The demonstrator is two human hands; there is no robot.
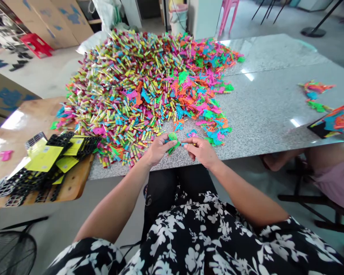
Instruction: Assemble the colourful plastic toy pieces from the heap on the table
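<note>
My left hand (157, 149) is closed on a small bright green plastic piece (172, 136) with a lattice-like round part. My right hand (201, 151) pinches a small tube (184, 144), blue where it shows, its end at or against the green piece. The fingers hide most of the tube. Just beyond my hands, a blue and pink piece (192, 133) and an orange piece (178, 124) lie on the stone tabletop (172, 162). A large heap of small yellow, red and blue tubes (123, 76) rises behind, with gun-shaped plastic pieces (209, 103) along its right side.
Black plastic grids with yellow cards (46, 156) lie on the wooden table (77, 187) at left. To the right are a small pile of coloured pieces (317, 93), a filled dark tray (318, 130) and a seated person's leg (321, 158). A fan (13, 248) stands at lower left.
</note>
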